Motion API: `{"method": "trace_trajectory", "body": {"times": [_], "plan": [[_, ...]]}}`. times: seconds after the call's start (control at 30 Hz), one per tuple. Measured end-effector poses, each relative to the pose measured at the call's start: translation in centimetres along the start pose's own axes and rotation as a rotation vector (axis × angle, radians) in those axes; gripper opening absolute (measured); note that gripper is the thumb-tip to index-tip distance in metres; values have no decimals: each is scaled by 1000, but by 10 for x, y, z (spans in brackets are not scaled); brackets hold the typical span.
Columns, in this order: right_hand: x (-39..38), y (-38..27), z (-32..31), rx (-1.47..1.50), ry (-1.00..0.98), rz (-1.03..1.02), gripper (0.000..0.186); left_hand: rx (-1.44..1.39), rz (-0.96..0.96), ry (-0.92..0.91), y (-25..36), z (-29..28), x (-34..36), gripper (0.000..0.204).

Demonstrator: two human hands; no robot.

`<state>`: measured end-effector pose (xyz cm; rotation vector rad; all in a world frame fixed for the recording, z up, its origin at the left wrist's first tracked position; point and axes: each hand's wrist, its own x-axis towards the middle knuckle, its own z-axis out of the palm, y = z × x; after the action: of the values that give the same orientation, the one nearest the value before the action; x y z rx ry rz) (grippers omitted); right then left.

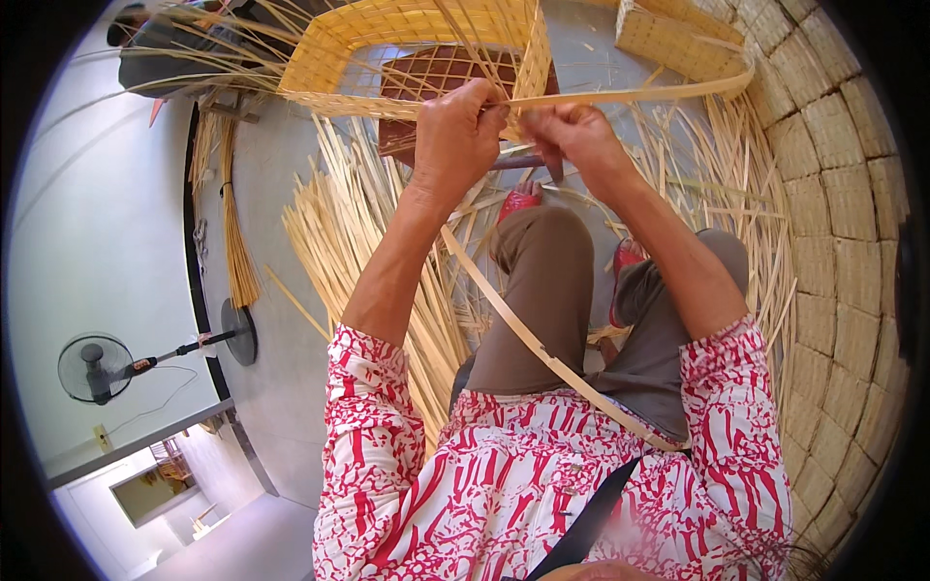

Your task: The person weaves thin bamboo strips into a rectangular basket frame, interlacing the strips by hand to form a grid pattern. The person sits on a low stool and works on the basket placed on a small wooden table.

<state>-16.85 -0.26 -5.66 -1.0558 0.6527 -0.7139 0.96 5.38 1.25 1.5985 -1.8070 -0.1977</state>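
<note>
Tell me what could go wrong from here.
The long strip curving out beside the right hand might crack if bent sharply. The basket extends leftward past the brown stool beneath it, so a hard pull could tip it. Loose strips near the red shoes might cause a slip.

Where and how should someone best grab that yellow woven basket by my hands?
Probably grip the yellow woven basket by its far wall, coming from the far side: that wall is a close-woven band, unlike the open lattice beside it, and lies clear of your left hand and right hand at the near right corner.
</note>
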Motion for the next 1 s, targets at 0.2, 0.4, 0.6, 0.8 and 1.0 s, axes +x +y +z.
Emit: {"method": "trace_trajectory", "body": {"times": [0.2, 0.4, 0.6, 0.8, 1.0], "plan": [[-24, -62, 34, -1171, 199, -1031, 18, 16, 29, 15, -6, -12, -9, 8], [-8, -53, 25, -1462, 84, -691, 5, -25, 33, -21, 1, -16, -12, 4], [-13, -58, 11, -1503, 43, -826, 15, 47, 144, -90, 4, -16, -22, 8], [-10, -55, 2, -1473, 73, -956, 40, 7, 139, -146, 7, -21, -35, 10], [1, -52, -5, -1509, -21, -961, 31, 47, 230, -192, 5, -26, -33, 10]]}}
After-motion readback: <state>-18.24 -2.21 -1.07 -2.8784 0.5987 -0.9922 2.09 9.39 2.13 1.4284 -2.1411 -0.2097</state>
